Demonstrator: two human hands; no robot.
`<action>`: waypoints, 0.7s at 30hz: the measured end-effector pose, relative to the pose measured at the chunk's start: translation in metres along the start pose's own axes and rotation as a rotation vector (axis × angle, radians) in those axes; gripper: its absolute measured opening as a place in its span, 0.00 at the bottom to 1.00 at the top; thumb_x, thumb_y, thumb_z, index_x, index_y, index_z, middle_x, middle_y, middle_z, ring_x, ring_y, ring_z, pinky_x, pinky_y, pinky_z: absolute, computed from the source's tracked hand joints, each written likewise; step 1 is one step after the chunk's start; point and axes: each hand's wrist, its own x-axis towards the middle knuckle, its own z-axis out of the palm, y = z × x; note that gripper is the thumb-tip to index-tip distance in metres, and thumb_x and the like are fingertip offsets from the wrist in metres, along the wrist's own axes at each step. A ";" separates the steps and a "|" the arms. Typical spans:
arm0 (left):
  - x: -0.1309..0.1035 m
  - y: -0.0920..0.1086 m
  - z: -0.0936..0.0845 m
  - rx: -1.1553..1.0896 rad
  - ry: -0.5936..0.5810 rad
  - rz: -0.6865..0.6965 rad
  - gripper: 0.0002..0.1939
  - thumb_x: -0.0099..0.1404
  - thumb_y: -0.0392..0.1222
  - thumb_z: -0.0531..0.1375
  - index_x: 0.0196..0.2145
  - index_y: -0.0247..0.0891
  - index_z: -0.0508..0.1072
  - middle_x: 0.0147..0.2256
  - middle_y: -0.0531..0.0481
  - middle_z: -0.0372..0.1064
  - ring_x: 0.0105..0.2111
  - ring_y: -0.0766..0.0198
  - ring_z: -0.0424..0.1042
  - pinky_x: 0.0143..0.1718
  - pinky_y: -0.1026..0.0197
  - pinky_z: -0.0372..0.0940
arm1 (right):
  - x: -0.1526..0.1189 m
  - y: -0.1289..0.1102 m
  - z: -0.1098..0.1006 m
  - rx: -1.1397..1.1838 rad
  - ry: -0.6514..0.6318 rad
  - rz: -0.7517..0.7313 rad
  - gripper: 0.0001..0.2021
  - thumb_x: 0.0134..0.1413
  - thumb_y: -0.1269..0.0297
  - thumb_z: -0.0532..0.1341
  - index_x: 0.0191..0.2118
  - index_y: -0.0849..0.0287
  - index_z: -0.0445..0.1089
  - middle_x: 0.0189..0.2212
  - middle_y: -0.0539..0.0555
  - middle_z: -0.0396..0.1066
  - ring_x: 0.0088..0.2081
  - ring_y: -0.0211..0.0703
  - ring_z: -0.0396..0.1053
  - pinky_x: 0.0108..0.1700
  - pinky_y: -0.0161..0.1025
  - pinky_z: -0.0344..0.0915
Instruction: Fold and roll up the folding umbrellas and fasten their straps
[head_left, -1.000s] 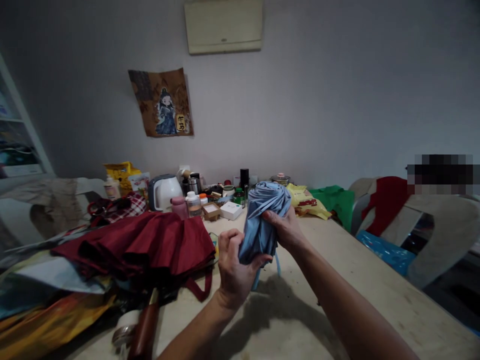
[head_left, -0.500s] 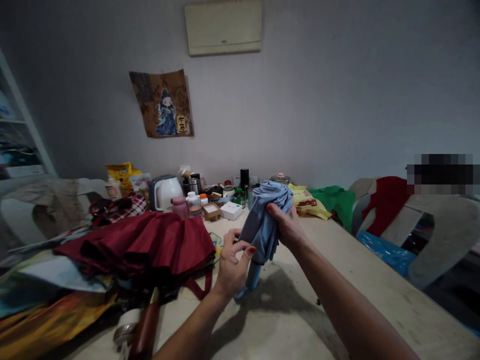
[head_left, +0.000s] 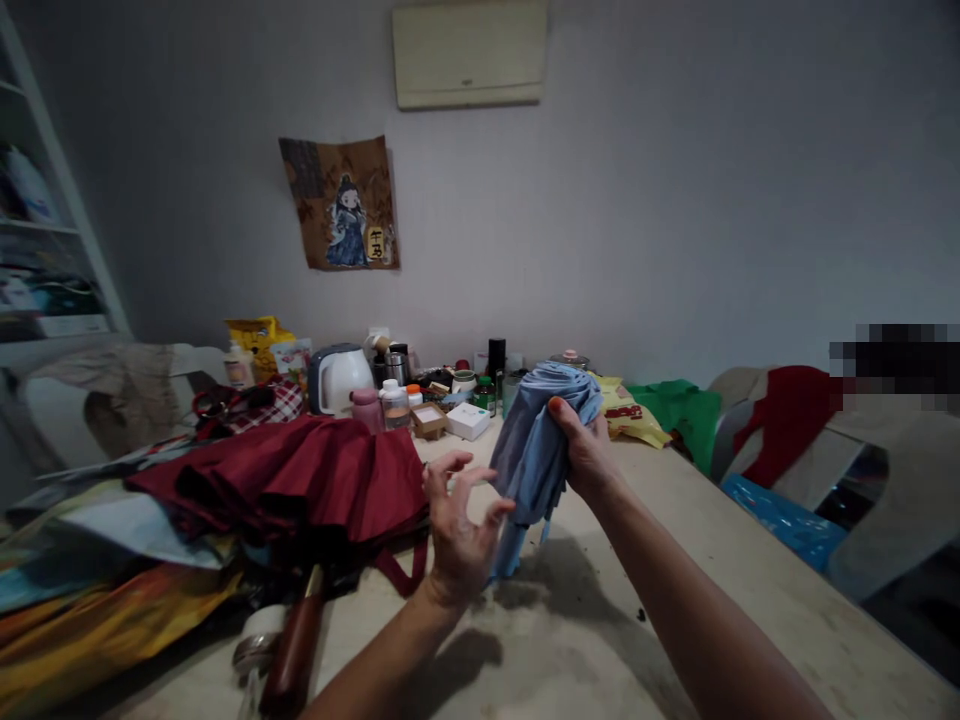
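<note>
A light-blue folding umbrella stands tilted over the table, its canopy gathered in spiral folds and its handle end pointing down. My right hand grips the canopy near the top, thumb toward me. Just left of the umbrella is my left hand, its fingers curved and spread apart with nothing between them. A dark red umbrella with loose canopy lies to the left, a strap hanging from its near side. A brown wooden handle points toward me below it.
Along the wall stand a white kettle, a pink bottle, a white box and jars. Yellow and green bags lie behind my right hand. Multicoloured fabric covers the table's left. A person sits at far right.
My left hand has come off the blue canopy and opened its fingers. My right hand still grips the umbrella. The view has shifted slightly left.
</note>
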 end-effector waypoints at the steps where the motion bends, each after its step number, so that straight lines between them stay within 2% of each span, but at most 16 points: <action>1: -0.001 0.003 -0.001 0.004 -0.019 0.033 0.26 0.60 0.65 0.60 0.40 0.38 0.76 0.46 0.40 0.63 0.49 0.49 0.65 0.52 0.47 0.62 | 0.000 0.000 0.000 -0.004 0.000 0.002 0.28 0.33 0.54 0.76 0.43 0.54 0.70 0.39 0.52 0.77 0.42 0.47 0.75 0.46 0.41 0.74; 3: -0.002 0.005 0.001 -0.012 -0.108 -0.004 0.22 0.58 0.61 0.64 0.36 0.39 0.76 0.46 0.41 0.63 0.49 0.49 0.65 0.50 0.47 0.63 | 0.000 0.001 0.000 -0.014 -0.009 -0.009 0.27 0.34 0.54 0.76 0.43 0.54 0.70 0.39 0.52 0.77 0.42 0.47 0.75 0.45 0.41 0.74; 6: -0.004 0.001 0.007 -0.139 -0.278 -0.164 0.15 0.64 0.50 0.61 0.26 0.38 0.71 0.44 0.43 0.65 0.48 0.52 0.67 0.51 0.48 0.63 | -0.001 0.002 -0.001 -0.011 -0.020 -0.031 0.27 0.37 0.54 0.75 0.45 0.54 0.70 0.39 0.51 0.77 0.44 0.46 0.75 0.48 0.41 0.73; 8: -0.005 -0.003 0.010 -0.223 -0.320 -0.307 0.13 0.65 0.49 0.58 0.27 0.37 0.68 0.43 0.43 0.66 0.46 0.54 0.69 0.50 0.48 0.64 | -0.001 0.001 -0.001 0.000 -0.038 -0.032 0.27 0.37 0.54 0.74 0.45 0.54 0.70 0.37 0.50 0.76 0.44 0.46 0.75 0.50 0.42 0.73; 9: -0.004 -0.004 0.011 -0.238 -0.289 -0.353 0.12 0.65 0.50 0.57 0.31 0.38 0.69 0.43 0.43 0.66 0.46 0.54 0.69 0.50 0.48 0.64 | -0.001 0.001 -0.001 0.004 -0.047 -0.032 0.26 0.38 0.54 0.74 0.45 0.54 0.70 0.37 0.49 0.76 0.43 0.46 0.75 0.50 0.42 0.73; 11: -0.002 -0.004 0.009 -0.234 -0.172 -0.322 0.19 0.65 0.54 0.57 0.45 0.37 0.68 0.47 0.39 0.66 0.49 0.52 0.68 0.52 0.46 0.64 | -0.002 0.000 0.000 -0.001 -0.058 -0.044 0.26 0.39 0.54 0.74 0.46 0.54 0.70 0.36 0.49 0.77 0.43 0.45 0.75 0.50 0.42 0.72; 13: 0.001 0.000 0.007 -0.245 -0.117 -0.195 0.33 0.63 0.60 0.58 0.58 0.35 0.60 0.54 0.34 0.62 0.57 0.48 0.63 0.58 0.43 0.58 | -0.003 0.000 0.000 -0.024 -0.078 -0.066 0.25 0.39 0.54 0.74 0.45 0.54 0.71 0.36 0.50 0.77 0.42 0.45 0.75 0.49 0.42 0.73; 15: 0.003 0.006 0.008 -0.304 -0.203 -0.156 0.45 0.58 0.64 0.62 0.63 0.34 0.54 0.61 0.31 0.56 0.62 0.44 0.57 0.62 0.43 0.54 | -0.005 0.001 0.000 -0.047 -0.116 -0.075 0.25 0.40 0.54 0.74 0.46 0.54 0.71 0.35 0.50 0.77 0.42 0.47 0.75 0.49 0.42 0.72; 18: 0.006 0.013 0.016 -0.419 -0.395 -0.311 0.57 0.45 0.60 0.72 0.65 0.35 0.52 0.62 0.32 0.57 0.62 0.43 0.58 0.63 0.44 0.55 | -0.007 0.003 -0.002 -0.083 -0.170 -0.094 0.27 0.41 0.53 0.73 0.48 0.54 0.70 0.38 0.52 0.77 0.45 0.49 0.74 0.51 0.44 0.71; 20: 0.008 0.014 0.024 -0.467 -0.475 -0.446 0.57 0.39 0.52 0.76 0.63 0.36 0.56 0.57 0.36 0.65 0.57 0.46 0.66 0.58 0.47 0.62 | -0.008 0.003 -0.003 -0.118 -0.195 -0.117 0.30 0.41 0.53 0.73 0.51 0.54 0.69 0.42 0.53 0.76 0.48 0.50 0.73 0.54 0.46 0.69; 21: 0.010 0.014 0.027 -0.466 -0.508 -0.503 0.53 0.39 0.48 0.76 0.60 0.37 0.60 0.53 0.40 0.69 0.52 0.48 0.70 0.54 0.50 0.65 | -0.009 0.001 -0.003 -0.133 -0.213 -0.123 0.33 0.39 0.53 0.74 0.53 0.53 0.68 0.44 0.55 0.76 0.50 0.52 0.72 0.56 0.48 0.68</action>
